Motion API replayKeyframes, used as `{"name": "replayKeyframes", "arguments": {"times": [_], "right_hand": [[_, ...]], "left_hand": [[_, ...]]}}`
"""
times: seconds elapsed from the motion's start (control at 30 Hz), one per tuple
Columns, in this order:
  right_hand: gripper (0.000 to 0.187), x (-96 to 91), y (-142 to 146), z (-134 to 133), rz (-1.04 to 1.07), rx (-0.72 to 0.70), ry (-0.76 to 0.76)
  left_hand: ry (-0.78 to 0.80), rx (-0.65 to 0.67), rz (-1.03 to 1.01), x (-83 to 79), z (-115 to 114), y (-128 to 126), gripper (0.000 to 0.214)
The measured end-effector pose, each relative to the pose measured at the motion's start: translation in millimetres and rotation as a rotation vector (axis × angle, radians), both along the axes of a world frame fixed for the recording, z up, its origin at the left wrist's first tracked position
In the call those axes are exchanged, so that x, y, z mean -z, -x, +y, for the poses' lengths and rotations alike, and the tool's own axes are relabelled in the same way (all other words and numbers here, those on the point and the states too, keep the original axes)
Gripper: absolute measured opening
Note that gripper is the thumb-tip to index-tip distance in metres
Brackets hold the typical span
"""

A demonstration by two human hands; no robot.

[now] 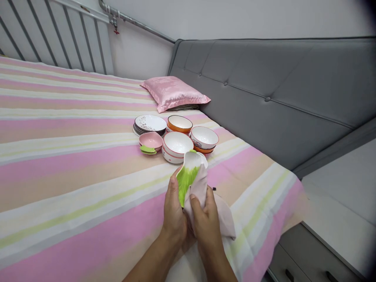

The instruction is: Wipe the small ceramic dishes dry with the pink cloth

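My left hand grips a small green-and-white leaf-shaped dish, holding it tilted above the bed. My right hand is closed on a pale pink cloth and presses it against the dish's inner side. The cloth hangs down past my right wrist. Just beyond the dish, on the bedspread, sit a pink heart-shaped dish, a white bowl with a red rim, a white bowl on an orange one, an orange bowl and a stack of patterned plates.
The striped pink, cream and green bedspread covers a wide bed. A pink pillow lies at the far corner against a grey padded headboard. A grey drawer cabinet stands at the right. A white radiator is on the far wall.
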State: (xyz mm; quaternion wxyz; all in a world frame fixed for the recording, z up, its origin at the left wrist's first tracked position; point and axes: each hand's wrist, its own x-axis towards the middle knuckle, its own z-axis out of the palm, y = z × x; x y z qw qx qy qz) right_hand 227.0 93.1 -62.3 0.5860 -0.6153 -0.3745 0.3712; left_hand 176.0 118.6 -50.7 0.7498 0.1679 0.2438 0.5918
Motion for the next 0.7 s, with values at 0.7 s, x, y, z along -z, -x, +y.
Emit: {"name": "replayKeyframes", "arguments": {"times": [0.7], "right_hand": [[0.017, -11.6, -40, 2, -0.419, 0.41, -0.179]], "left_hand": [[-0.184, 0.314, 0.125, -6.1, -7, -1, 0.038]]}}
